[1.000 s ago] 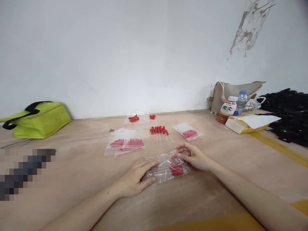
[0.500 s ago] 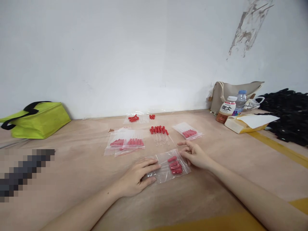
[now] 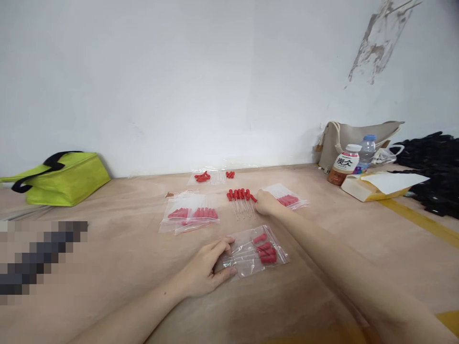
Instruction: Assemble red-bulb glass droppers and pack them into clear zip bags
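A clear zip bag (image 3: 245,268) with several red-bulbed droppers (image 3: 268,258) in it lies before me. My left hand (image 3: 211,265) grips its left end, thumb and fingers on either side of the plastic. Farther back, several loose glass droppers with red rubber bulbs (image 3: 239,194) lie in a row, thin stems toward me. At the right end of that row, my right hand (image 3: 266,203) is closed on a tilted dropper (image 3: 253,198); its fingertips are mostly hidden.
Filled zip bags lie left (image 3: 190,213) and right (image 3: 287,199) of the row. Against the wall are a bag of red bulbs (image 3: 202,177) and a lime-green bag (image 3: 71,179). Bottles (image 3: 344,165), an opened carton (image 3: 362,188) and a black pile (image 3: 430,167) stand right.
My right hand has left the zip bag's right edge and moved forward to the loose droppers, where the rightmost one has tilted. My left hand stays on the bag.
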### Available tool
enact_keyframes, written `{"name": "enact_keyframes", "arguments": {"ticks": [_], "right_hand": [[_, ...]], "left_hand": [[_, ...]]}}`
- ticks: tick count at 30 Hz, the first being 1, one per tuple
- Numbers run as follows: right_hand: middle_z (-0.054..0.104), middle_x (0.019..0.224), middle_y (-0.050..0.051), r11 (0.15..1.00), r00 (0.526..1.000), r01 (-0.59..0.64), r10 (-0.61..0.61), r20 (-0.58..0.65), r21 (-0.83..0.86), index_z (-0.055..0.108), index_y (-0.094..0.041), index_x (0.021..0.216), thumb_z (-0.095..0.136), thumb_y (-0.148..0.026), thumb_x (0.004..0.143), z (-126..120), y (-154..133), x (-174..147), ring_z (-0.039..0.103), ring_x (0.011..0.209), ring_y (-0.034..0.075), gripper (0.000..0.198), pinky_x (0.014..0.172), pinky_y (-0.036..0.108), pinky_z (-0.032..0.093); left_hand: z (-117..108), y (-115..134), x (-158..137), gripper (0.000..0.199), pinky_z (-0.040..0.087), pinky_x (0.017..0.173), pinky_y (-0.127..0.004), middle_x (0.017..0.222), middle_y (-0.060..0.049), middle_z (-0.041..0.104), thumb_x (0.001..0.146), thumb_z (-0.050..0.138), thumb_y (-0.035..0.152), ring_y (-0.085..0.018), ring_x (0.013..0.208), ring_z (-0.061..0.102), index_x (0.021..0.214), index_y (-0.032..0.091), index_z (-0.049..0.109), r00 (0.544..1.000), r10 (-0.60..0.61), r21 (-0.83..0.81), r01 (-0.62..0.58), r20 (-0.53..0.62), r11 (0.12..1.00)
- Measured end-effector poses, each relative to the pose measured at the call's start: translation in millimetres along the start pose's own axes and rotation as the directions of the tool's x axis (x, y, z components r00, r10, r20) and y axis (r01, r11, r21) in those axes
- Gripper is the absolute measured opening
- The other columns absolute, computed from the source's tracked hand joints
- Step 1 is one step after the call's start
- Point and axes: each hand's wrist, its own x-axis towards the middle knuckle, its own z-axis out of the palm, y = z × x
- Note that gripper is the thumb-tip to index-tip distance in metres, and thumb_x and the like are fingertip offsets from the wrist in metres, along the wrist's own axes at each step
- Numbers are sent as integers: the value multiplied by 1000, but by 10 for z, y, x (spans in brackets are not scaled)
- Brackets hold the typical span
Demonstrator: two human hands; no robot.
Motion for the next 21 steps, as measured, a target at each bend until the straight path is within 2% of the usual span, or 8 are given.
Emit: {"name": "enact_keyframes", "arguments": {"ticks": [5, 8, 9, 10, 12, 15, 18, 21], "right_hand": [[61, 92, 22, 1000, 1000, 13, -12, -23, 9, 46, -2, 108, 51, -9, 73, -220, 64, -125, 59, 87, 28, 36, 70, 31, 42], [61, 79, 11, 995, 994, 26, -15, -105, 99, 23, -4, 127, 43, -14, 79, -370, 267, -344, 60, 75, 21, 53, 63, 28, 44], [59, 69, 5, 969, 990, 36, -1, -143, 246, 16, -6, 131, 43, -15, 79, -388, 343, -434, 59, 64, 19, 59, 56, 27, 44], [54, 61, -1, 915, 988, 47, 15, -151, 402, 11, -9, 132, 42, -18, 80, -386, 413, -527, 56, 53, 17, 61, 49, 26, 43], [48, 57, -6, 759, 986, 69, 46, -159, 647, 15, -14, 129, 45, -23, 78, -333, 525, -707, 51, 43, 14, 60, 41, 24, 42], [49, 64, -6, 554, 975, 98, 112, -191, 827, 26, -20, 117, 55, -28, 72, -196, 603, -904, 52, 45, 12, 54, 42, 25, 45], [49, 62, -7, 450, 968, 100, 163, -192, 888, 28, -23, 109, 60, -29, 68, -79, 614, -979, 54, 46, 12, 52, 45, 26, 49], [50, 58, -8, 411, 971, 114, 145, -189, 904, 28, -24, 107, 62, -31, 67, -2, 606, -988, 55, 47, 13, 53, 48, 29, 51]], "left_hand": [[16, -34, -1, 22, 37, 96, -36, 124, -8, 52, 81, 52, 33, -21, 118, 44, 99, 20, 51, 1000, 13, 47, -12, -6, 999], [17, -48, 1, 29, 35, 98, -38, 125, -8, 51, 82, 50, 34, -21, 118, 43, 108, 21, 52, 999, 43, 99, -43, 3, 994], [16, -49, 3, 31, 35, 98, -39, 127, -7, 49, 83, 49, 34, -21, 119, 42, 112, 22, 51, 999, 50, 119, -50, 8, 992], [14, -50, 5, 34, 35, 99, -40, 129, -7, 47, 84, 48, 35, -22, 120, 41, 115, 23, 50, 998, 55, 140, -56, 17, 989], [10, -51, 11, 37, 34, 99, -43, 132, -6, 44, 85, 45, 36, -23, 121, 39, 121, 26, 47, 997, 58, 172, -66, 46, 983], [3, -53, 21, 40, 33, 100, -44, 135, -5, 41, 86, 43, 37, -23, 123, 37, 125, 28, 45, 995, 48, 192, -64, 83, 979], [-3, -55, 23, 42, 31, 101, -44, 136, -4, 39, 87, 42, 38, -23, 124, 36, 128, 29, 41, 994, 44, 201, -63, 95, 978], [-4, -55, 18, 44, 30, 102, -45, 136, -4, 39, 87, 41, 38, -23, 124, 35, 130, 30, 38, 994, 50, 212, -70, 99, 975]]}}
